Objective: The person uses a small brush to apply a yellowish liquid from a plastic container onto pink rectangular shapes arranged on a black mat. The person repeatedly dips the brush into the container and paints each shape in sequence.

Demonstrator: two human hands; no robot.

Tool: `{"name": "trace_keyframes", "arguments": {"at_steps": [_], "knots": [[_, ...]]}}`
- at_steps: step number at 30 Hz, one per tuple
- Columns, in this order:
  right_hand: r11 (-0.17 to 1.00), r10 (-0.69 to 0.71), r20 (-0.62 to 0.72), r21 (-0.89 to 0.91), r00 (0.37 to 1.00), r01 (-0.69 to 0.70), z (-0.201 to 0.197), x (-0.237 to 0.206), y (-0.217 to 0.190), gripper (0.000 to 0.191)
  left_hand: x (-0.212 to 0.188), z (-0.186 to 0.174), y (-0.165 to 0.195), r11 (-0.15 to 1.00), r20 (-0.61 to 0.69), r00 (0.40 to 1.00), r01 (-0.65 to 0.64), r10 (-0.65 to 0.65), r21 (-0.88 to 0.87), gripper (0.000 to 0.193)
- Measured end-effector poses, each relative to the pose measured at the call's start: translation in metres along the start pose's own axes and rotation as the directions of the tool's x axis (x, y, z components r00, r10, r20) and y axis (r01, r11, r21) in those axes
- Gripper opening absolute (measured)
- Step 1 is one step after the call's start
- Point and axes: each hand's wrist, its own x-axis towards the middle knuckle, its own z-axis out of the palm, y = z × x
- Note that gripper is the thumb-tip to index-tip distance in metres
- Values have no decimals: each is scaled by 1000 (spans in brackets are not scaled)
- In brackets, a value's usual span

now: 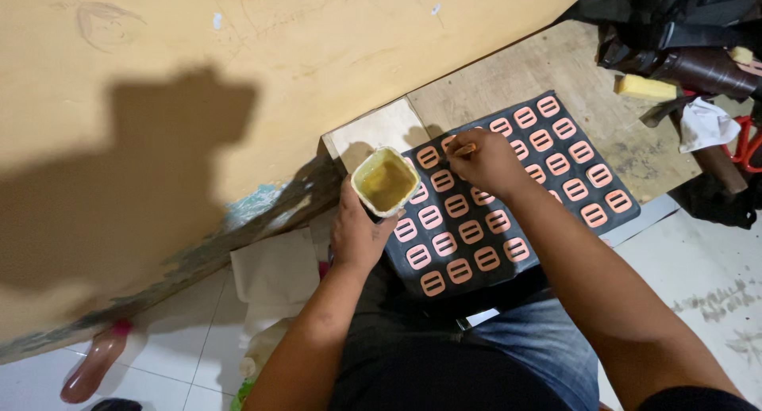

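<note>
Yellowish glue fills the small square plastic cup (pixel 386 181) gripped in the left hand (pixel 357 230). The right hand (pixel 486 162) pinches a thin brush (pixel 463 150) over the dark sheet (pixel 484 213) of pink slotted buckles (pixel 470 232)

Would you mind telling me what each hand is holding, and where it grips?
The left hand grips a small yellowish cup around its lower body. The right hand pinches a thin orange-brown tool near its tip.
</note>
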Motion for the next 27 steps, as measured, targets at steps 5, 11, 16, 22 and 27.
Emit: {"name": "trace_keyframes", "arguments": {"at_steps": [5,11,16,22,27], "knots": [[989,144,-8,31,990,-144,3,9,-19,23,1,1,2,999,-12,1000,-15,15,38,107],[988,115,-19,-99,993,-116,9,29,-19,22,1,0,2,998,5,1000,23,-23,63,109],[994,52,-46,-90,998,-56,21,38,-15,26,1,-1,3,998,-25,998,-57,57,15,105],[972,79,-33,-219,996,-85,20,47,-14,27,1,-3,7,998,1,1000,3,-3,58,107],[967,147,-63,-203,987,-157,17,49,-17,36,-2,-2,5,999,-23,999,-35,35,-12,104]]}}
